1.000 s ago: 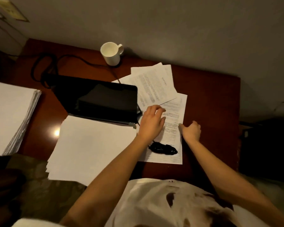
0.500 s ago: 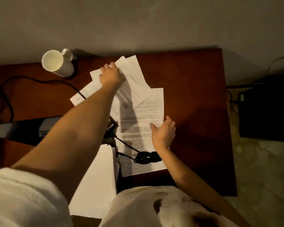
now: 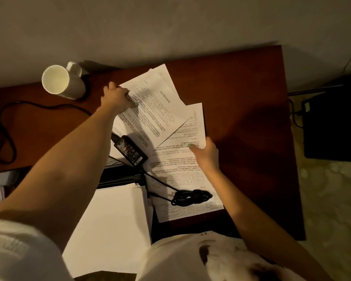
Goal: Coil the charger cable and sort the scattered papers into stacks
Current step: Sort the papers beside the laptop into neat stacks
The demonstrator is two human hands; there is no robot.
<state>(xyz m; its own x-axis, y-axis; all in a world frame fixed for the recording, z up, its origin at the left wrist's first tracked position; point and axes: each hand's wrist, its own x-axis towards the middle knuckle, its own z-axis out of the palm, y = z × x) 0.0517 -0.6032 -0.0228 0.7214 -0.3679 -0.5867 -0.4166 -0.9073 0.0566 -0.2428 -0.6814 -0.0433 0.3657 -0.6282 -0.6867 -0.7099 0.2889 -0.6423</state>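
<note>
Head view: angled sheets (image 3: 156, 102) at back of desk (image 3: 241, 94) gripped at left edge by left hand (image 3: 118, 96), thumb on top. Lower sheet (image 3: 178, 167) pinched at right edge by right hand (image 3: 208, 154). Cable (image 3: 190, 196) seen bundled on lower sheet, brick (image 3: 130, 151) just left.

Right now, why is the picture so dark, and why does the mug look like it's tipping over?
Head view: the light is dim and warm, so the desk looks dark; the left arm casts a shadow over the printed papers; the wide lens bends things near the edges, so the mug probably only looks tilted; the near sleeve is blurry.
</note>
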